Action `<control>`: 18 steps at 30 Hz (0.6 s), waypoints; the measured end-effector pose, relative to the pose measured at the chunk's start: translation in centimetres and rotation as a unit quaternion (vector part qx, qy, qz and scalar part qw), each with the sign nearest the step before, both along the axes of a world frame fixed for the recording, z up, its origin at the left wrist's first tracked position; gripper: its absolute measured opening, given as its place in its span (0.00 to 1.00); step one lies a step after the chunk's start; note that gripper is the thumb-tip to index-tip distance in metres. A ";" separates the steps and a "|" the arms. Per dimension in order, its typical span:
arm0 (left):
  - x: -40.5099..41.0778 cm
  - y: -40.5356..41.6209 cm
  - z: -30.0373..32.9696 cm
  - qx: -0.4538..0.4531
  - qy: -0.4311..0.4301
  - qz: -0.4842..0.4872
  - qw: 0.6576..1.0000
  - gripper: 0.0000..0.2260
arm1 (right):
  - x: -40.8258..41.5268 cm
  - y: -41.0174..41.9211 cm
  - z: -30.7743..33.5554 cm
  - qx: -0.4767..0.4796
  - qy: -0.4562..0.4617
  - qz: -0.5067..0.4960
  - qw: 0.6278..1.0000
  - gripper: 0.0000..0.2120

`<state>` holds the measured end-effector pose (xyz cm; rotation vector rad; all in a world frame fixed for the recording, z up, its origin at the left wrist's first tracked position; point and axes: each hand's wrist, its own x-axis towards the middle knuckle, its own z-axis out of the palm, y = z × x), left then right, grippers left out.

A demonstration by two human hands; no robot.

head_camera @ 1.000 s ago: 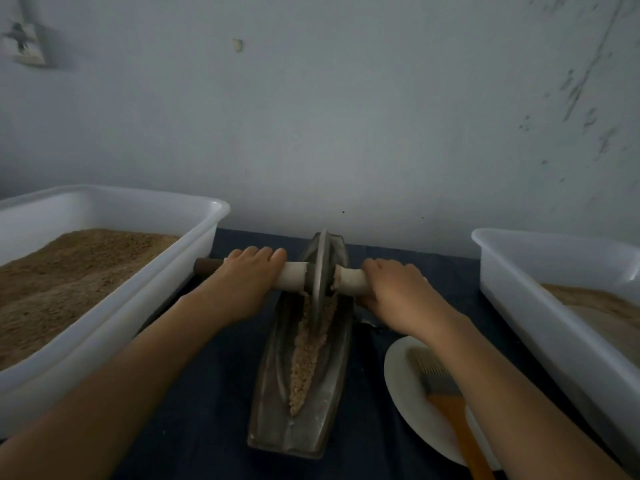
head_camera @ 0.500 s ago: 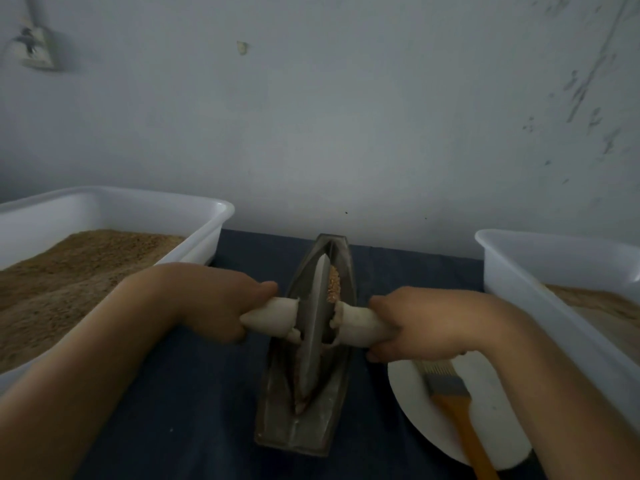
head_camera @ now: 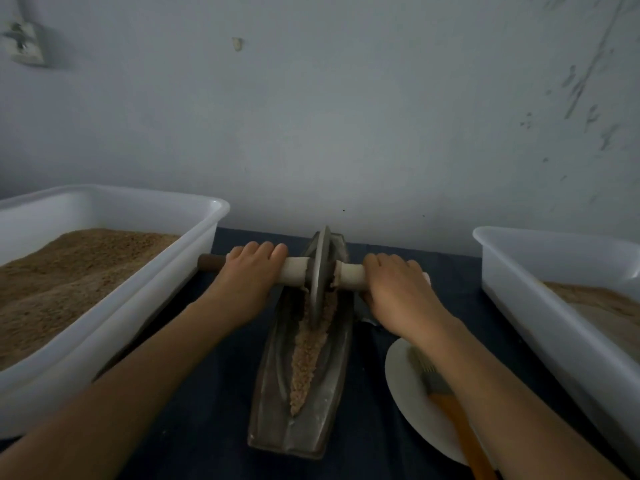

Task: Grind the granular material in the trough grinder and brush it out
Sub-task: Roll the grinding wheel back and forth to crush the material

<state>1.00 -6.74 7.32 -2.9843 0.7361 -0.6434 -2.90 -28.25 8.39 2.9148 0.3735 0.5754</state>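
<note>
A boat-shaped metal trough grinder [head_camera: 273,393] lies lengthwise on the dark cloth in front of me. A strip of tan granular material [head_camera: 308,355] fills its groove. The grinding wheel [head_camera: 318,271] stands at the trough's far end on a pale axle handle [head_camera: 294,270]. My left hand [head_camera: 247,282] grips the axle left of the wheel. My right hand [head_camera: 398,289] grips it right of the wheel. A brush [head_camera: 450,403] with an orange handle lies on a white plate [head_camera: 405,386] near my right forearm.
A white tub [head_camera: 138,282] of brown granules stands at the left. Another white tub [head_camera: 540,299] with finer brown powder stands at the right. A grey wall [head_camera: 346,116] rises close behind the grinder.
Both hands rolled the wheel toward me to the trough's middle half a second ago, then pushed it back to the far end, uncovering the ground strip again.
</note>
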 end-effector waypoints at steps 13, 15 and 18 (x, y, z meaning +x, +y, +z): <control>-4.4 1.7 5.8 0.150 0.362 -0.033 0.920 0.17 | -4.5 0.6 5.1 -0.002 0.335 0.053 0.941 0.14; -4.6 1.8 5.9 0.149 0.370 -0.033 0.916 0.16 | -4.6 0.6 5.2 -0.003 0.334 0.052 0.941 0.14; -4.0 1.5 5.2 0.134 0.354 -0.018 0.925 0.17 | -3.8 0.6 4.7 0.009 0.322 0.041 0.946 0.13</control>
